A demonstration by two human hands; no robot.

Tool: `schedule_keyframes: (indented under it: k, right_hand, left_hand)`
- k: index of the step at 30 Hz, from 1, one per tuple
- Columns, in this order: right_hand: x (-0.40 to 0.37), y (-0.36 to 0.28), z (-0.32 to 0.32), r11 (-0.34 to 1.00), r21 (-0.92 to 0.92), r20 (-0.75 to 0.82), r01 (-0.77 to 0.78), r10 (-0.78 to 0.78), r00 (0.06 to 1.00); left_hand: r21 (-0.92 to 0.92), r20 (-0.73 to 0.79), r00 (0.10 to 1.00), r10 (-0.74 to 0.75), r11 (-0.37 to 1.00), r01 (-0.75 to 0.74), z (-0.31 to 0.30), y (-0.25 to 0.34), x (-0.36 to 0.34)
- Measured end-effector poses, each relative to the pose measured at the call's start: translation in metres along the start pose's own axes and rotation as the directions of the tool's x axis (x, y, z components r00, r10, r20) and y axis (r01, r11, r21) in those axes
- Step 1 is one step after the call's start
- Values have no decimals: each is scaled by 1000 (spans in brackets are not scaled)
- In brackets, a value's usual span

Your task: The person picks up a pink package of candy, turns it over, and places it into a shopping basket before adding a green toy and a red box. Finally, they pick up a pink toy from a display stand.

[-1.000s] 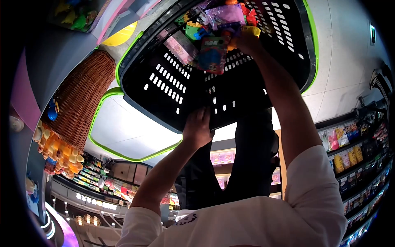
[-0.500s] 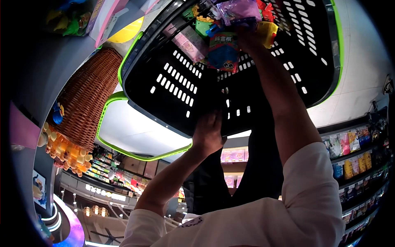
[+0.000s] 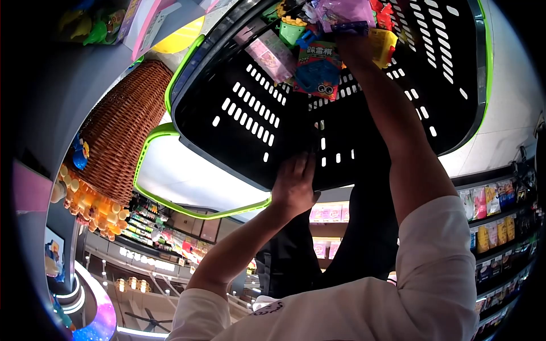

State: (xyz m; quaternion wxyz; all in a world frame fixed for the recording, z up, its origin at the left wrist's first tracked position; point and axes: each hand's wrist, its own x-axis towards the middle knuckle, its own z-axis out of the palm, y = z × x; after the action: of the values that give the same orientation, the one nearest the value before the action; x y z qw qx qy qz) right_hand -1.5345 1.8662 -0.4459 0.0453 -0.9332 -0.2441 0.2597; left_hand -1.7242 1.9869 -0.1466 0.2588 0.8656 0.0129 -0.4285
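Observation:
A black shopping basket [image 3: 222,136] with a green rim fills the upper middle of the view. My left hand [image 3: 294,184] grips its near edge, fingers laid together over the inside wall. My right hand [image 3: 357,50] reaches deep into the basket among the goods; its fingers are in shadow and partly hidden. Just beyond it are a dark purple package [image 3: 349,28] and a shiny lilac bag [image 3: 344,11]. Beside it lie a yellow toy piece [image 3: 382,46] and a colourful game pack [image 3: 318,68] with cartoon eyes. Further left are a pink box [image 3: 272,55] and a green toy bucket [image 3: 291,31].
A brown wicker basket [image 3: 128,131] stands at left, with orange and cream toys [image 3: 96,204] by it. The basket's green handle [image 3: 170,210] hangs out to the left. Shelves of packaged goods [image 3: 495,233] line the right. A grey and pink display unit [image 3: 153,28] is at upper left.
The basket and its contents sit slightly further right in view. My right hand remains among the goods, and the dark purple package beyond it shows more clearly. My left hand keeps its grip.

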Motion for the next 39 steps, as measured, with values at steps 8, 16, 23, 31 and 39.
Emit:
schedule_keyframes:
  k: [8, 16, 23, 31, 39]
  right_hand:
    - [3, 6, 7, 995, -46, 30, 89, -88, 996]
    - [-3, 16, 12, 986, -90, -51, 142, -147, 988]
    - [-15, 9, -41, 1000, 4, 359, 15, -15, 933]
    - [-19, 16, -61, 978, 202, 561, 45, -153, 814]
    - [-24, 12, -82, 953, 297, 635, 57, -242, 733]
  left_hand:
    - [-17, 8, 1000, -15, 1000, 15, -2, 2, 1]
    - [-6, -1, 1000, -11, 1000, 11, 4, 2, 0]
    - [-5, 14, 1000, -18, 1000, 18, -1, 6, 1]
    - [27, -10, 1000, -4, 1000, 5, 3, 8, -2]
    - [1, 253, 966, -54, 998, 56, -4, -9, 19]
